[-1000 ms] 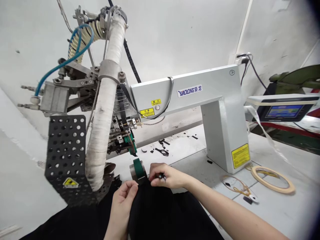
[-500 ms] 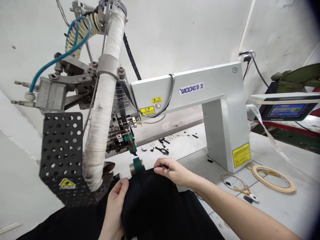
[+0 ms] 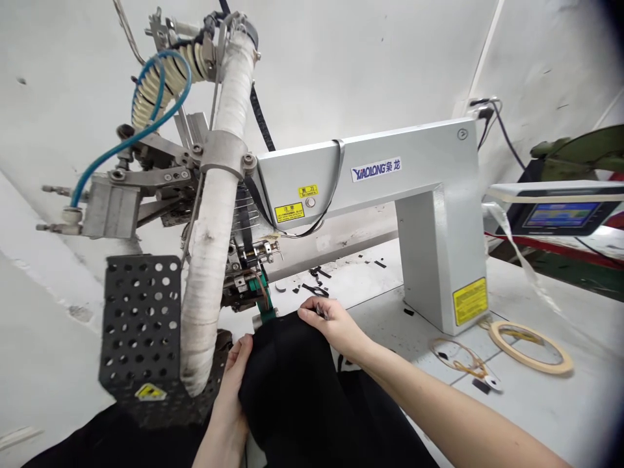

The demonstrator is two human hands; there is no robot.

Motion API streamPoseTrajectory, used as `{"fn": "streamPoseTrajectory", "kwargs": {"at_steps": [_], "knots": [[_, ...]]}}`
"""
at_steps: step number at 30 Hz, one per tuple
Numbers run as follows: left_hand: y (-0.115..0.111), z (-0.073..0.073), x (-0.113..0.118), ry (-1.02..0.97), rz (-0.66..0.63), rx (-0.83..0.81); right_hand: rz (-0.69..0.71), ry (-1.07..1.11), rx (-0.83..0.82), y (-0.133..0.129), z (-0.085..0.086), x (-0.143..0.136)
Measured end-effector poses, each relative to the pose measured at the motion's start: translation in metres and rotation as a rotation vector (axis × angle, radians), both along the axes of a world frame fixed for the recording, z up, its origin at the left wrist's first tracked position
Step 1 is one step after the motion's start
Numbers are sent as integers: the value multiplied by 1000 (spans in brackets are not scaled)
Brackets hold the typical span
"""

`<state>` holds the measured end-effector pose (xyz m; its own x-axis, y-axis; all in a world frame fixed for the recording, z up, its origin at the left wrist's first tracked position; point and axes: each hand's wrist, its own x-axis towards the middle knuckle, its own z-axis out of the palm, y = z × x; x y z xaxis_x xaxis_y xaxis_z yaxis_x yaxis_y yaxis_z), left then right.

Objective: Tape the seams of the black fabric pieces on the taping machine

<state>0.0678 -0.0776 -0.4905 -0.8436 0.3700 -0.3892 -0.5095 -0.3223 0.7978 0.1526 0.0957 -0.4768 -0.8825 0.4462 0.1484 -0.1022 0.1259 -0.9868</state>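
Observation:
Black fabric is stretched between my two hands, its far edge at the green lower roller of a taping machine. My left hand pinches the fabric's left edge, thumb on top. Across from it, my right hand grips the far right edge between thumb and fingers. A small metal thing shows among the right fingers; its kind is not clear. The green upper roller sits just above the fabric's far edge, down at the lower roller.
A white-wrapped pipe and a perforated black guard stand close on the left. The machine's grey arm spans behind. Black tape scraps, a tape roll and a control screen lie beyond and right.
The upper roller has come down to the lower one. The wrapped pipe and guard have shifted right and down in view. Both hands keep their hold on the fabric.

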Motion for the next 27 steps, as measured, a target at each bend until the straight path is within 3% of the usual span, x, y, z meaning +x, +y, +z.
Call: {"fn": "streamPoseTrajectory", "kwargs": {"at_steps": [6,13,21,24,27], "knots": [[9,8,-5,22,79,14,-14,-9,-327,-1,-2,-10],[8,16,-2,18,22,21,-44,-27,-455,-3,-3,-16],[8,8,-11,-40,25,17,-78,-33,-548,-4,-3,-19],[7,3,-14,-75,-13,-4,-91,-40,-686,-5,-6,-20],[3,4,-13,-83,33,-57,-65,-102,-877,-6,-7,-20]]}}
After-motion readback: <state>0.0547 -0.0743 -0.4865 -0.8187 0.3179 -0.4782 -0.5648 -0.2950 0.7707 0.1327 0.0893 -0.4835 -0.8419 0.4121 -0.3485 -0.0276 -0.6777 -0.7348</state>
